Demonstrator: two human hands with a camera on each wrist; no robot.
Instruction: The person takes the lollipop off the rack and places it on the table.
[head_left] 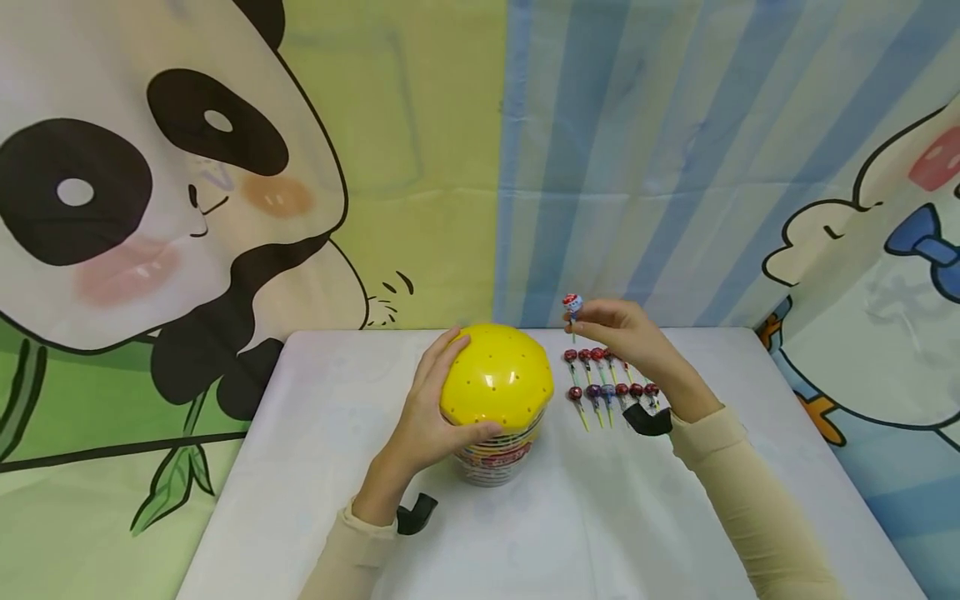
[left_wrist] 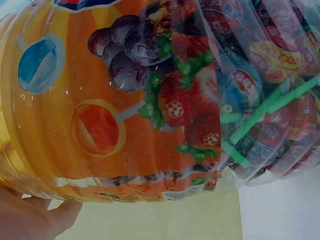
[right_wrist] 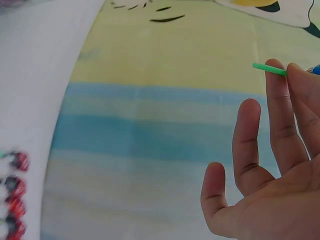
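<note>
A clear plastic candy jar with a domed yellow lid stands upright on the table. My left hand grips it at the lid, thumb in front and fingers round the left side. In the left wrist view the jar's orange fruit label fills the frame, with wrapped lollipops showing through the plastic. Between thumb and forefinger my right hand pinches a lollipop by its stick, its red and blue head up. The green stick shows in the right wrist view; the other fingers are spread.
Two rows of lollipops lie on the white table, just below my right hand and right of the jar. A printed cloth backdrop rises along the table's back edge.
</note>
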